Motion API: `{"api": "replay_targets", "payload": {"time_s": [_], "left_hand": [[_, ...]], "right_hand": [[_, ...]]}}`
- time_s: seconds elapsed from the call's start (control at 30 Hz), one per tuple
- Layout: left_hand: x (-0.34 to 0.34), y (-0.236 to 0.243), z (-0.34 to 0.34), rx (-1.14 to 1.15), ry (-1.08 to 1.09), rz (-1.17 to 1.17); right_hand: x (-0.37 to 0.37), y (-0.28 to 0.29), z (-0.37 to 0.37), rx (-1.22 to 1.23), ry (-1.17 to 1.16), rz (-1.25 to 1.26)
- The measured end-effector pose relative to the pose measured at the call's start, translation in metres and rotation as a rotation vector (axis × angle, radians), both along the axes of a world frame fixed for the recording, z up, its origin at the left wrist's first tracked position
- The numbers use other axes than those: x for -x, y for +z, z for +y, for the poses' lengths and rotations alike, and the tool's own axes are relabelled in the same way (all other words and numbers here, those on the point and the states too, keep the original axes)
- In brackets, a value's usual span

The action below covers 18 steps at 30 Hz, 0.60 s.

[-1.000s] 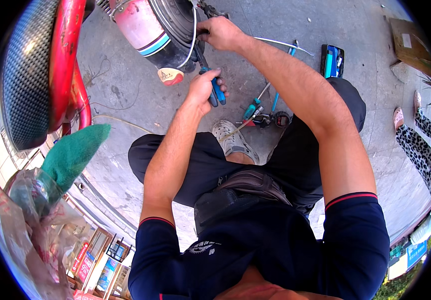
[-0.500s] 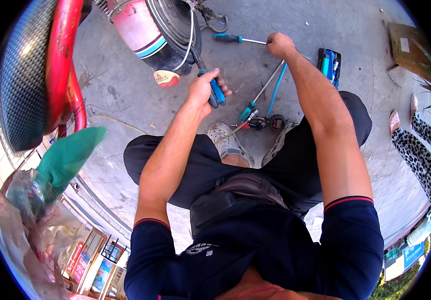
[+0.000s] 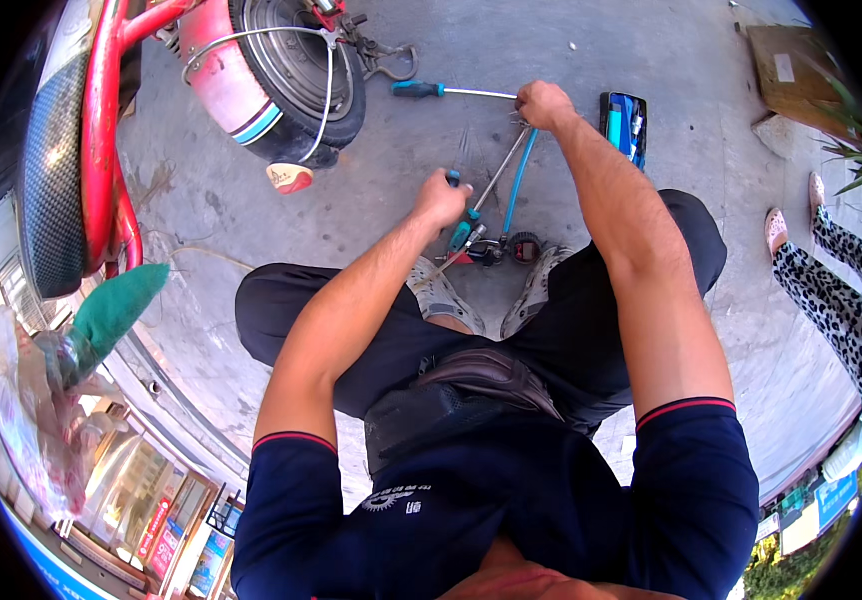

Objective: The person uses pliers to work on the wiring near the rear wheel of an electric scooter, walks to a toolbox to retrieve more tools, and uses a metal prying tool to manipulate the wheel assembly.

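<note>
- Long screwdriver (image 3: 451, 91) with a blue-green handle and a thin steel shaft is lying on rough grey concrete, just below the wheel (image 3: 301, 75) of the red scooter.
- More slim tools (image 3: 501, 195) and a small black wheel (image 3: 524, 247) are sitting between your shoes; an open blue tool case (image 3: 623, 122) is lying just right of your right hand.
- Your right hand (image 3: 543, 104) is reaching far forward, fingers closing on the shaft tip.
- Your left hand (image 3: 441, 198) is fisting around a blue-handled tool.

I see: screwdriver (image 3: 417, 89) blue-handled | scooter frame (image 3: 101, 130) red | seat (image 3: 51, 190) black, checker-weave | trousers (image 3: 836, 290) leopard-spotted | shirt (image 3: 511, 520) navy, red-trimmed
</note>
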<state>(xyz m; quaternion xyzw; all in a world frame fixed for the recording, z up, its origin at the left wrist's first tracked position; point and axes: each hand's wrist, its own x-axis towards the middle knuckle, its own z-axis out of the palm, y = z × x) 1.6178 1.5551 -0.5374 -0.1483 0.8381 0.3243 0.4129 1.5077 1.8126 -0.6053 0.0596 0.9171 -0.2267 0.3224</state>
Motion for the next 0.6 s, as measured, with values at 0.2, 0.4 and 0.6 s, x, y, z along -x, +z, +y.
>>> {"api": "replay_targets", "payload": {"time_s": [0.2,0.4,0.6], "left_hand": [[0.03,-0.052,0.043,0.157,0.248,0.181],[0.044,-0.062,0.094,0.041,0.254,0.199],[0.059,-0.06,0.096,0.036,0.266,0.311]], "right_hand": [[-0.019,0.038,0.003,-0.107,-0.134,0.107],[-0.015,0.016,0.018,-0.24,0.268,0.388],[0.012,0.027,0.025,-0.082,0.287,0.16]]}}
